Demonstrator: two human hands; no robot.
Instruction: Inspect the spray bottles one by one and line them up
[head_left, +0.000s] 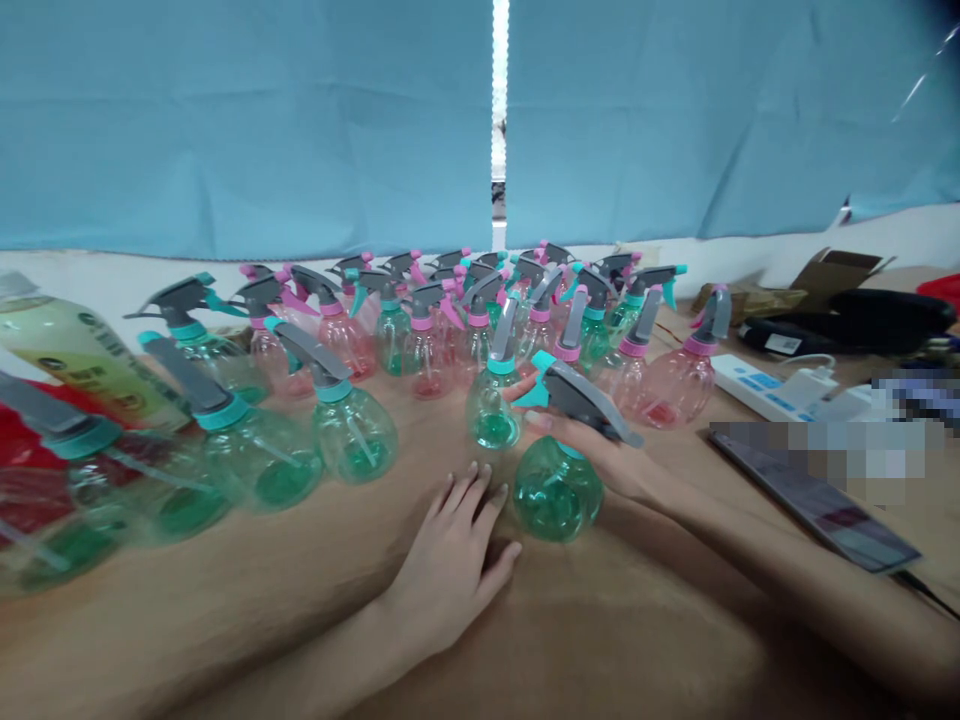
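My left hand (448,570) lies palm down on the table (360,600), fingers stretched out and apart, holding nothing. Just right of its fingertips is a green see-through spray bottle (559,495) with a grey and teal spray head. My right hand (592,440) grips this bottle around its neck, below the spray head, which hides part of the fingers. Right behind stands another green spray bottle (493,415), close to my right fingertips. A third green spray bottle (356,440) stands upright to the left of my left hand.
Several pink and green spray bottles (427,350) crowd the back of the table. More green bottles (262,460) line the left side, by a large labelled bottle (82,350). At right are a power strip (761,385), a phone (810,495) and an open cardboard box (832,280).
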